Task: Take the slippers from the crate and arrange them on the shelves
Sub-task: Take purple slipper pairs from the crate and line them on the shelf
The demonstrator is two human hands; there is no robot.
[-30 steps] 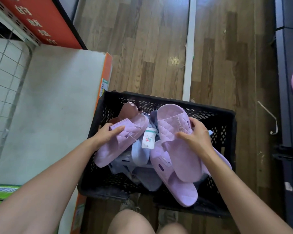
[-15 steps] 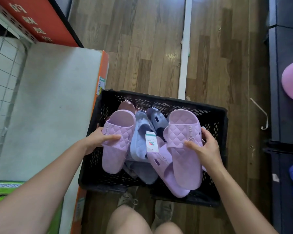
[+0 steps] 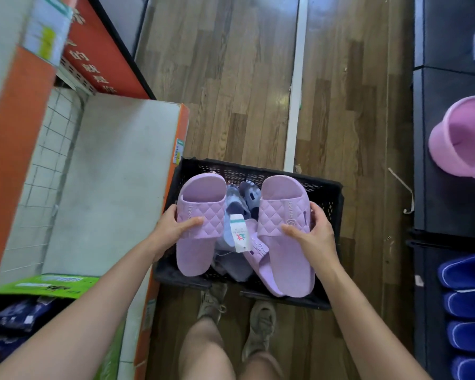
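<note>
A black perforated crate sits on the wooden floor in front of my feet. My left hand grips a lilac quilted slipper by its strap, held above the crate's left half. My right hand grips the matching lilac slipper over the right half. A white paper tag hangs between the two. Beneath them lie another lilac slipper and several grey-blue slippers. The dark shelves stand at the right.
On the dark shelves rest a pink slipper and several dark blue slippers. A grey-topped shelf with an orange edge borders the crate's left side, with a green box on it. A white strip runs along the floor.
Both hands have lifted the two lilac slippers up out of the pile and turned them side by side, toes pointing away from me. The view has shifted right, showing more shelf.
</note>
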